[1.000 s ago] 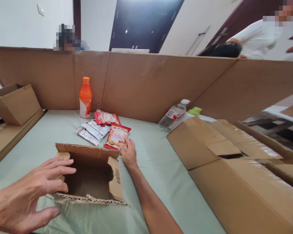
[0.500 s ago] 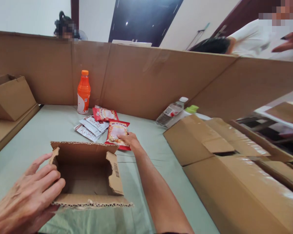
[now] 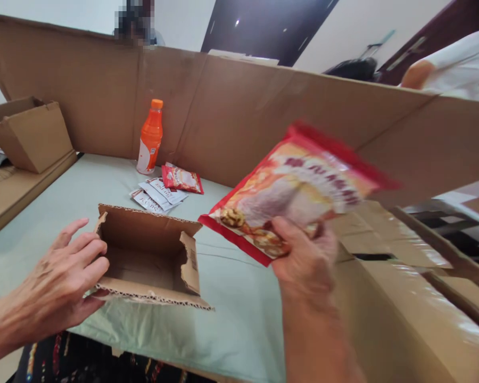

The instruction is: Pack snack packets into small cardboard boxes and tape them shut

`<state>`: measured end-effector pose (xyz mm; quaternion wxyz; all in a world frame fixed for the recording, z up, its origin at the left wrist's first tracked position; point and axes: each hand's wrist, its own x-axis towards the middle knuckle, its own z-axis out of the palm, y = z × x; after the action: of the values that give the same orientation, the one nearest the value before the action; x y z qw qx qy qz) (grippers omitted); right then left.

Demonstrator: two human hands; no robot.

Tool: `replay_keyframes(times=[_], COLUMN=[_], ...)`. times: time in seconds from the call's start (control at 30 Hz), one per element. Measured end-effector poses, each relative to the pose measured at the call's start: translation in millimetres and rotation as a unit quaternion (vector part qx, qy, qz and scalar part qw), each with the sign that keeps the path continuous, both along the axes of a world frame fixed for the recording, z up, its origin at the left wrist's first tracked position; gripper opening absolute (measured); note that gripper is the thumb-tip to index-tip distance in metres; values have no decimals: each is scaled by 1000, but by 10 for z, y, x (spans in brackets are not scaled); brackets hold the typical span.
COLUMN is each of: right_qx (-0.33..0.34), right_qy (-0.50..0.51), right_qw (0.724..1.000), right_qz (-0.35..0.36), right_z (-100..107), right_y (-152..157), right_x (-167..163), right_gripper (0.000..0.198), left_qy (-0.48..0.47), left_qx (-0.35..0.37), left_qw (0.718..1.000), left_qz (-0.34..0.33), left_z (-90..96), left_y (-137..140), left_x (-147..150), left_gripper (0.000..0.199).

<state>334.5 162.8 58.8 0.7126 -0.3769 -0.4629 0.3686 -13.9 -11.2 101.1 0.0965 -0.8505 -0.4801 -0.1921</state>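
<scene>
My left hand (image 3: 69, 271) grips the left side of a small open cardboard box (image 3: 143, 229), fingers over the flap and thumb low by the front edge. The box opening faces me, and the inside that shows is bare. My right hand (image 3: 309, 255) holds a red snack packet (image 3: 291, 186) up in the air, right of the box, with the thumb across its printed front. Behind the box lie several white sachets (image 3: 159, 196) and another red packet (image 3: 182, 179). An orange drink bottle (image 3: 150, 138) stands upright beside them.
A cardboard wall (image 3: 239, 117) borders the back of the green-covered table (image 3: 239, 308). Another open box (image 3: 43, 133) stands at the left, on flat cardboard. Large cartons (image 3: 383, 287) line the right side. Beyond the wall show a person's head (image 3: 133, 24) and a white sleeve (image 3: 463, 64).
My right hand has lifted the red packet off the table, up and to the right, towards the camera. The left hand stays on the box. The view has shifted, and the raised packet covers the clear bottle.
</scene>
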Motion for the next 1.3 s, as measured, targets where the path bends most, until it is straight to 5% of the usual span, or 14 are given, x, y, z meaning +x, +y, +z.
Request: replay_keyframes(times=[0.1, 0.2, 0.3, 0.43, 0.63, 0.73, 0.93, 1.1, 1.17, 1.3], right_qx=[73, 76, 80, 143, 109, 107, 120, 85, 83, 90], right_qy=[-53, -224, -451, -665, -818, -826, -817, -769, -708, -508], right_qw=[995, 957, 863, 713, 492, 436, 424, 441, 509, 766], right_qz=[50, 168, 215, 167, 276, 340, 372, 455, 483, 383], right_z=[477, 691, 773, 949, 996, 833, 580, 733, 859, 911], right_y=[-331, -530, -616, -710, -747, -690, -624, -639, -614, -228], right_x=[-381, -751, -892, -855, -1059, -1226, -1353, -1224, -1066, -693], right_gripper=[39, 31, 23, 18, 22, 23, 22, 14, 12, 21], left_qy=[11, 25, 21, 19, 19, 4, 29, 48, 56, 46], left_qx=[30, 46, 45, 28, 19, 11, 48, -102, -157, -180], left_qw=[999, 998, 998, 999, 998, 999, 998, 989, 981, 979], left_qz=[14, 26, 31, 36, 60, 40, -37, -97, -95, -87], left_z=[-26, -37, -58, -100, -130, -77, 202, 211, 140, 49], left_y=[2, 1, -5, 5, 16, 16, 114, 176, 193, 208], left_x=[12, 9, -6, -26, -52, -49, 57, 201, 224, 221], left_gripper=[13, 13, 10, 14, 28, 25, 50, 25, 18, 20])
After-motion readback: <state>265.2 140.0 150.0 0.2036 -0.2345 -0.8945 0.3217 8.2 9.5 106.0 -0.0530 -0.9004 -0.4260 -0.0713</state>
